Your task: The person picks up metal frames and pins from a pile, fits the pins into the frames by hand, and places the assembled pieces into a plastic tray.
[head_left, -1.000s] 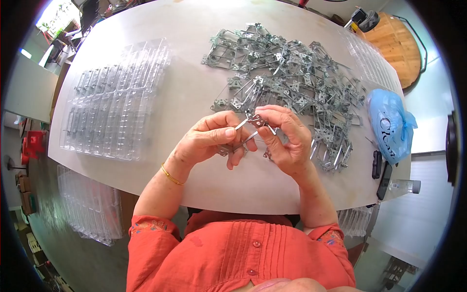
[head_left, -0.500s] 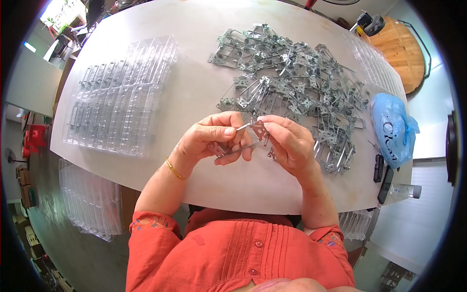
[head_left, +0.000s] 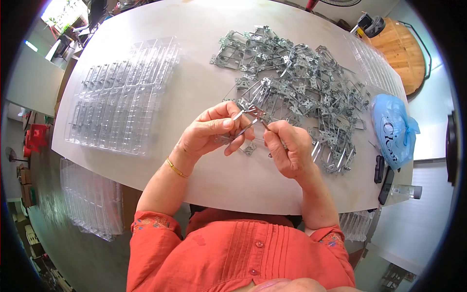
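A thin metal linkage with bars and a holed plate (head_left: 256,112) is held between my hands above the table. My left hand (head_left: 212,129) grips its bars between thumb and fingers. My right hand (head_left: 290,147) pinches a bar at the linkage's right side. Behind my hands lies a large tangled pile of grey metal brackets and rods (head_left: 301,78). To the left, a clear plastic tray (head_left: 121,92) holds rows of small metal parts.
A blue plastic bag (head_left: 393,129), a dark phone (head_left: 386,186), a small black object (head_left: 379,169) and a clear bottle (head_left: 406,191) are at the right edge. More clear trays (head_left: 374,63) lie at the back right; others (head_left: 90,197) are below the left edge.
The held linkage has turned, its plate now higher and further left. My right hand has moved down from the plate, its fingers more curled, and pinches a bar.
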`<state>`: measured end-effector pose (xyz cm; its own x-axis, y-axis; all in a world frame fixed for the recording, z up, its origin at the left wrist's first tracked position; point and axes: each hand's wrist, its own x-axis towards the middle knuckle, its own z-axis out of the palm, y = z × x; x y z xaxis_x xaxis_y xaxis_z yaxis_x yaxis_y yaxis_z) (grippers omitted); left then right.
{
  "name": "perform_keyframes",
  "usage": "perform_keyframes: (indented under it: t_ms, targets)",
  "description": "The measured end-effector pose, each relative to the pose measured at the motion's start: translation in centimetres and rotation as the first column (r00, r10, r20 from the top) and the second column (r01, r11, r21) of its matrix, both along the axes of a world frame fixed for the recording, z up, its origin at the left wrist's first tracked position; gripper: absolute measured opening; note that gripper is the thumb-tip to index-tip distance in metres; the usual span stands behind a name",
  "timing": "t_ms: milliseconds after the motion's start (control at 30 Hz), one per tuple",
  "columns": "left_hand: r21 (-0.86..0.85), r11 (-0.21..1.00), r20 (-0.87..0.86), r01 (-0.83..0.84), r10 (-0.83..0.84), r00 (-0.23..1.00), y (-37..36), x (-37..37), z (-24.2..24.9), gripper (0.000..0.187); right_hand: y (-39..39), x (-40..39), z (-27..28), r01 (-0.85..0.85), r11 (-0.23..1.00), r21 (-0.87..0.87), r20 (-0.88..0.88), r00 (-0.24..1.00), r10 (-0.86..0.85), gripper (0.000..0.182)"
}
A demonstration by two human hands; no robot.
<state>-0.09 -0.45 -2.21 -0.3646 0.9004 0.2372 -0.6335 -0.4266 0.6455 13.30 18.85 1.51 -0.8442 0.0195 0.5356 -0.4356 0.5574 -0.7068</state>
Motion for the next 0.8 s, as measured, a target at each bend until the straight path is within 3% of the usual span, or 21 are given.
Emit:
perform_keyframes:
  t_ms: [167, 233, 300, 533, 600, 633, 800]
  targets:
    - [-0.065, 0.998, -0.02, 0.012, -0.013, 1.0, 0.0, 0.2, 0.0, 0.019, -0.1, 0.4, 0.6, 0.041, 0.998, -0.044, 0.162, 0.986, -0.033, 0.003]
    - [-0.172, 0.985, -0.1, -0.001, -0.017, 0.995, -0.1, 0.1, 0.1, 0.027, -0.3, 0.5, 0.9, 0.054, 0.997, -0.048, 0.187, 0.981, -0.044, 0.005]
    - [-0.229, 0.973, -0.145, -0.035, 0.001, 0.989, -0.2, 0.5, 0.7, 0.031, -0.5, 0.7, 1.1, 0.07, 0.962, -0.264, 0.32, 0.947, 0.019, 0.011]
    - [-0.375, 0.917, -0.26, -0.138, 0.039, 0.965, -0.2, 1.0, 2.0, 0.041, -0.3, 0.7, 1.7, 0.117, 0.911, -0.395, 0.475, 0.875, 0.094, 0.019]
    - [-0.372, 0.916, -0.263, -0.152, 0.053, 0.963, 0.0, 1.2, 2.0, 0.045, 0.0, 0.9, 1.8, 0.119, 0.81, -0.574, 0.496, 0.838, 0.228, 0.022]
    - [-0.358, 0.923, -0.259, -0.144, 0.05, 0.964, 0.1, 1.2, 1.8, 0.05, -0.3, 0.8, 2.0, 0.145, 0.791, -0.595, 0.49, 0.845, 0.214, 0.024]
    - [-0.287, 0.95, -0.24, -0.121, 0.05, 0.969, -0.1, 0.9, 1.2, 0.05, -0.4, 0.7, 1.8, 0.138, 0.864, -0.484, 0.486, 0.863, 0.135, 0.026]
